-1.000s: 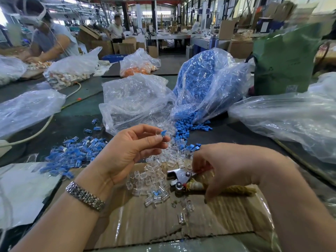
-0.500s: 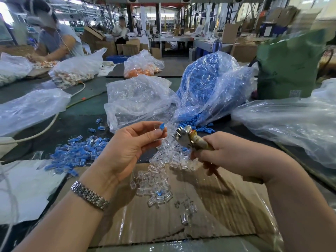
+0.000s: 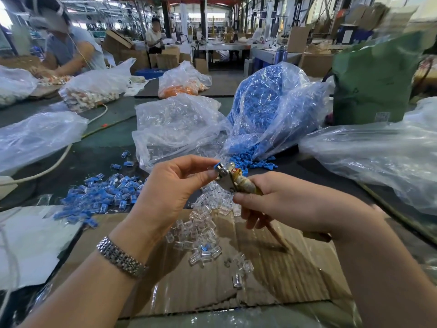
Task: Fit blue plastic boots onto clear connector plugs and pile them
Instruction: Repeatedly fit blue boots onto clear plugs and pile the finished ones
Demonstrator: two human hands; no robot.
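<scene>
My left hand (image 3: 173, 185) pinches a clear connector plug with a blue boot (image 3: 217, 165) between thumb and fingertips. My right hand (image 3: 283, 203) grips a pair of pliers (image 3: 230, 177) by its taped handles, and the metal jaws meet the blue boot. Loose clear plugs (image 3: 203, 223) lie scattered on the cardboard sheet (image 3: 272, 275) below my hands. A pile of fitted blue-and-clear pieces (image 3: 104, 195) sits to the left. Loose blue boots (image 3: 250, 157) spill from a plastic bag (image 3: 272, 110) behind my hands.
A clear bag of plugs (image 3: 175, 129) stands behind my left hand. Empty-looking plastic bags (image 3: 378, 157) lie at right and far left. A green bag (image 3: 373, 79) stands at back right. A white cable (image 3: 59, 157) crosses the table. Another person (image 3: 68, 48) works at back left.
My right hand lifted the pliers off the cardboard and brought the jaws up to the blue boot held in my left hand. The left hand stayed roughly in place.
</scene>
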